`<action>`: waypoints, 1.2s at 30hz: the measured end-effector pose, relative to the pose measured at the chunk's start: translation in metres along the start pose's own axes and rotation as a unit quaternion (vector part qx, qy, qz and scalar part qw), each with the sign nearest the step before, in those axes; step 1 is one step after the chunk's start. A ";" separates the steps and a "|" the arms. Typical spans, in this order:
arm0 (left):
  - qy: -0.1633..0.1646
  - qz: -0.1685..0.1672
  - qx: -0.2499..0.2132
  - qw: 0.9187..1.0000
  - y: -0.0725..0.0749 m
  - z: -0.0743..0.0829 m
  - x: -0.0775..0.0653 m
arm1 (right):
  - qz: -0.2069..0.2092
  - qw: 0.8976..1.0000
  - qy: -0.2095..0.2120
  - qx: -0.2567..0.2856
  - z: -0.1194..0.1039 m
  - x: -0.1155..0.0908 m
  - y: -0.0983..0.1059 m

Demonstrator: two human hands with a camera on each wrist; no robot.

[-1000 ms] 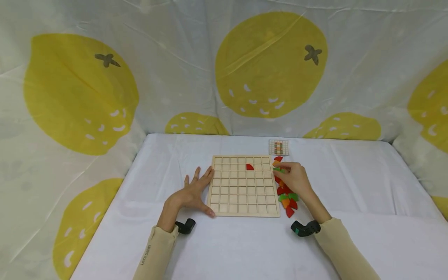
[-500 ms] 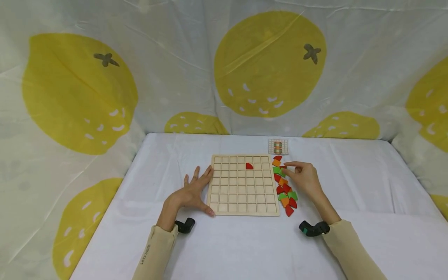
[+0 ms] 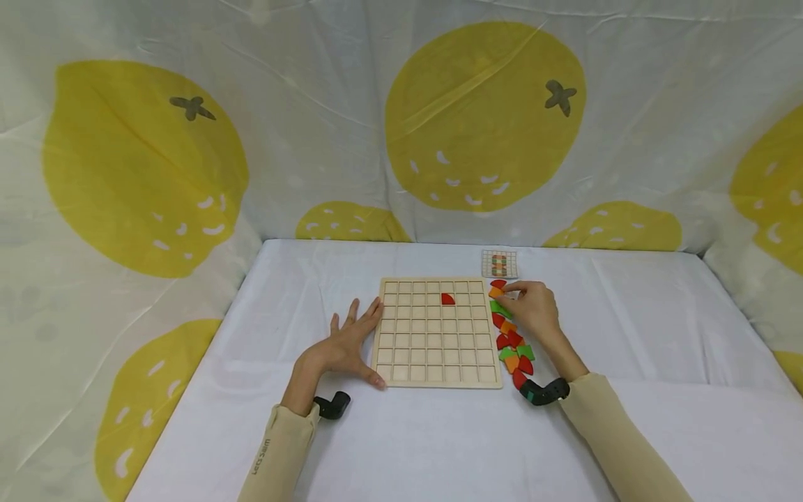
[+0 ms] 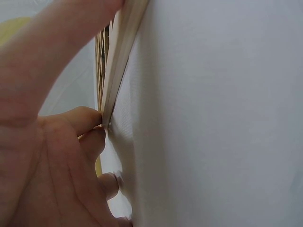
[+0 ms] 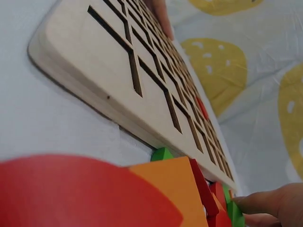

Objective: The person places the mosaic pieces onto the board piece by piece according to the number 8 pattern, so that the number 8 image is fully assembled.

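A square wooden board (image 3: 436, 335) with a grid of recesses lies on the white cloth. One red quarter-circle tile (image 3: 447, 299) sits in a cell of its upper part. My left hand (image 3: 341, 348) is spread at the board's left side, thumb at the near corner and fingertips at the edge; the left wrist view shows those fingers (image 4: 87, 118) against the wood. At the far end of a line of loose tiles, my right hand (image 3: 533, 307) pinches an orange square tile (image 3: 495, 292) between thumb and index finger. Its fingertips partly cover the green tiles beside it.
Loose red, orange and green tiles (image 3: 511, 362) run along the board's right edge, some overlapping. A small pattern card (image 3: 499, 264) lies beyond the board's far right corner. A lemon-print cloth (image 3: 326, 139) hangs behind the table.
My right hand has drawn back to the right from the tiles, then come in again, now at the orange tile. The left hand and board stay in place.
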State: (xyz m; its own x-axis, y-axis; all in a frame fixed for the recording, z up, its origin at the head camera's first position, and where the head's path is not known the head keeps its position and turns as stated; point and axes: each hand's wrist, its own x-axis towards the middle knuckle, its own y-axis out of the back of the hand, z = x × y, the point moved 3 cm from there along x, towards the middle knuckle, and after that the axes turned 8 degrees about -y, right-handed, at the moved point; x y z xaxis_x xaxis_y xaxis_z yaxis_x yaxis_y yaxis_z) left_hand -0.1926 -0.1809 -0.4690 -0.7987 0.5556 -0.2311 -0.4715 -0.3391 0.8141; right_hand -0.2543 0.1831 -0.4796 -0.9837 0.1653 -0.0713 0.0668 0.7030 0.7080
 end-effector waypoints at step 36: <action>0.000 0.005 -0.003 1.000 0.000 0.000 -0.001 | -0.039 0.999 -0.019 0.005 0.010 -0.004 0.008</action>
State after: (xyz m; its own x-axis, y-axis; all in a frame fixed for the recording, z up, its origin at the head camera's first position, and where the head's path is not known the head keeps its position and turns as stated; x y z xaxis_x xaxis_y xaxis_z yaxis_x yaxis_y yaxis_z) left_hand -0.1917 -0.1811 -0.4689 -0.8032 0.5527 -0.2223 -0.4657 -0.3497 0.8129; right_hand -0.2479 0.1956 -0.4807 -0.9791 0.1352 -0.1521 -0.0078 0.7220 0.6918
